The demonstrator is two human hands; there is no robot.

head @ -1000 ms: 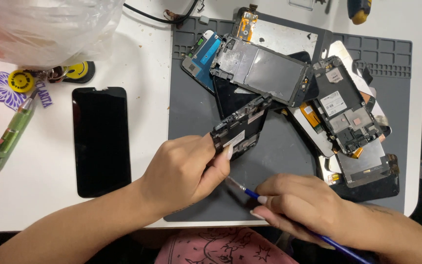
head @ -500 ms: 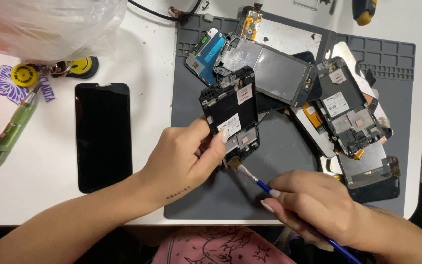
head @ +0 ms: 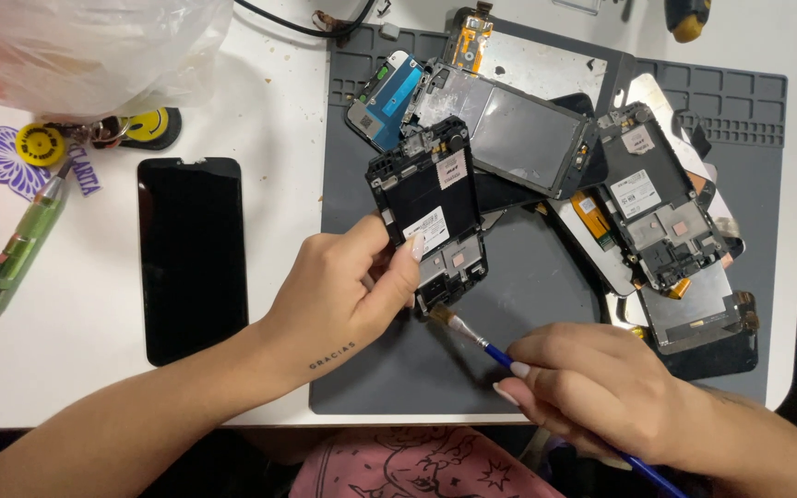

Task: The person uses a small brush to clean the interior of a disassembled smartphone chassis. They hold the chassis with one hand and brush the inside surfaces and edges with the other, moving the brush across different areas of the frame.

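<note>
Left hand (head: 348,290): gripped the phone frame (head: 431,214) by its lower left edge, thumb pressed on the white sticker, fingers wrapped behind.
Right hand (head: 601,387): closed around the blue handle of the brush (head: 472,337), pinched near the ferrule, knuckles up.
Phone frame: black, inner side up, raised and tilted above the mat (head: 528,277); two white stickers on it, bare metal parts at its lower end.
Brush: thin, bristles pointed up-left, tip just below the frame's bottom edge; contact impossible to tell.
Mat: grey, lay on the white counter (head: 279,138), with moulded compartments along its top and right rims.
Pile (head: 601,175): several stripped phone frames and screens heaped on the mat's upper right, overlapping; a silver-backed one directly behind the held frame, another with a blue patch at upper left of the heap.
Black screen (head: 191,258): lay flat on the counter, left of the mat, well apart from the left hand.
Keyring (head: 39,152): yellow round charms and a purple butterfly, far left, near a green tube (head: 16,254).
Plastic bag (head: 85,46): clear, crumpled, at the top left corner.
Pink cloth (head: 408,466): printed, below the counter edge, between the forearms.
</note>
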